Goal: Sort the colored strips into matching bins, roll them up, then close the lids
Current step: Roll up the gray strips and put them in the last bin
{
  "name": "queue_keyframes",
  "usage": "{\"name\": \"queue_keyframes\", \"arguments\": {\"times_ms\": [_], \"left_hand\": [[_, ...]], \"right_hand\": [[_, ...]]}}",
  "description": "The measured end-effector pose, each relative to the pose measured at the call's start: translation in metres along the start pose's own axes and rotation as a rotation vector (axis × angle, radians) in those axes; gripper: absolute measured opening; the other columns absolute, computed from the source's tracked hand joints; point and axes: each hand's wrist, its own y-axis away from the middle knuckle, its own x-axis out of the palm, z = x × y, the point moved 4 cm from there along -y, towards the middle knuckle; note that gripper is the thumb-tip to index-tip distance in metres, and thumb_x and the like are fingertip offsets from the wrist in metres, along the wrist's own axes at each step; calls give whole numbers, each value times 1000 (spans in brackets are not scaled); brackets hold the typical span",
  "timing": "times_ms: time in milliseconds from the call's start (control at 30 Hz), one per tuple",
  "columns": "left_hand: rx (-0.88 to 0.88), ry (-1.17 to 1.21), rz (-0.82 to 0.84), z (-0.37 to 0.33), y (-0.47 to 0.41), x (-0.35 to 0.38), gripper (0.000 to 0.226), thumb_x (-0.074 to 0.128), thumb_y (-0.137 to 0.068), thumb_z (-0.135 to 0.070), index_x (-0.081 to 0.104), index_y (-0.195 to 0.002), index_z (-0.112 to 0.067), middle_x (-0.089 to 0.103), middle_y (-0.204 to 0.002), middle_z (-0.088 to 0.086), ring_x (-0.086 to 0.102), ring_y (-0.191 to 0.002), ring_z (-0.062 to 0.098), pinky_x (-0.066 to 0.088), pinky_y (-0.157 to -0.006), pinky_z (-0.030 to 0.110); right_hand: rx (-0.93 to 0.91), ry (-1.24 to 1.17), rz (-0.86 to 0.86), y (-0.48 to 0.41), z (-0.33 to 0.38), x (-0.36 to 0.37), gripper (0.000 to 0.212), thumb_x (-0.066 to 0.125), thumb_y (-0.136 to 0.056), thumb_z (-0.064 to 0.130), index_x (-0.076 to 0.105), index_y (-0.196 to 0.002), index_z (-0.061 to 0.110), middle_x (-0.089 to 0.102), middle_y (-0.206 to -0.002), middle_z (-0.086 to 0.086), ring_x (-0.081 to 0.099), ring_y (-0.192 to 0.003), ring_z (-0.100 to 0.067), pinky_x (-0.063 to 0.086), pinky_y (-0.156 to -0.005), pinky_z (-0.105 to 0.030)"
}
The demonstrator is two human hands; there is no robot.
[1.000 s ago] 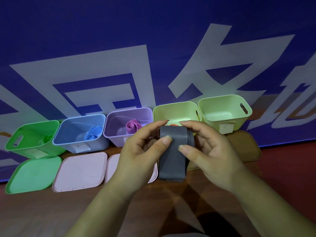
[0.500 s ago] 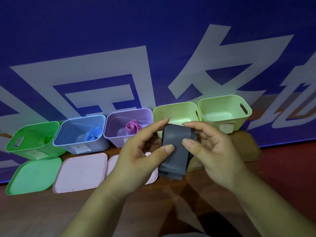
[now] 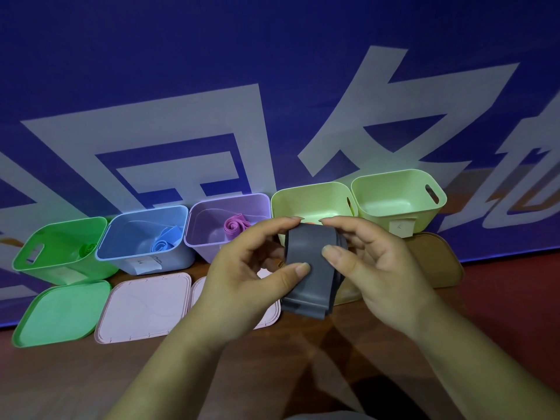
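Observation:
A grey strip point(image 3: 312, 268), partly rolled, is held in the air between both hands above the table. My left hand point(image 3: 245, 274) pinches its left edge with thumb and forefinger; my right hand point(image 3: 372, 268) pinches its right edge the same way. Its loose end hangs down below the fingers. Behind stand five open bins: a green bin point(image 3: 45, 253) with a green roll point(image 3: 88, 248), a blue bin point(image 3: 130, 234) with a blue roll point(image 3: 163, 244), a purple bin point(image 3: 209, 219) with a pink roll point(image 3: 236, 225), and two pale yellow-green bins point(image 3: 306, 198), point(image 3: 397, 195).
Lids lie flat in front of the bins: a green lid point(image 3: 57, 313), a pink lid point(image 3: 145, 304), a second pink lid point(image 3: 200, 289) partly under my left hand, and a tan lid point(image 3: 436, 259) at the right. A blue banner wall stands right behind the bins.
The hanging end of the grey strip has grown shorter as the roll at the top turned between my fingers. Both hands stay in about the same place.

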Motion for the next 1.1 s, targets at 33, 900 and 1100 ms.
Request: {"name": "queue_keyframes", "arguments": {"times_ms": [33, 900, 1100], "left_hand": [[0, 1, -4, 0, 0, 0, 51, 80, -72, -27, 66, -120, -33, 66, -107, 18, 57, -94, 46, 52, -83, 60], [-70, -4, 113, 1, -1, -1, 60, 73, -79, -33, 55, -136, -33, 64, -127, -2, 61, -118, 23, 54, -96, 46], [-23, 3, 126, 0, -1, -1, 59, 76, -79, -26, 56, -134, -29, 63, -127, 4, 61, -115, 31, 53, -94, 54]], "right_hand": [[-3, 8, 4, 0, 1, 0, 45, 70, -81, 33, 63, -124, 23, 70, -117, 8, 67, -105, -16, 55, -91, -30], [-47, -13, 21, 1, 0, 1, 47, 76, -73, 37, 65, -118, 33, 68, -118, 1, 65, -111, -23, 53, -94, -53], [-30, -47, -6, 0, 0, 1, 45, 74, -72, 39, 67, -115, 29, 71, -112, 1, 67, -104, -19, 56, -86, -33]]}}
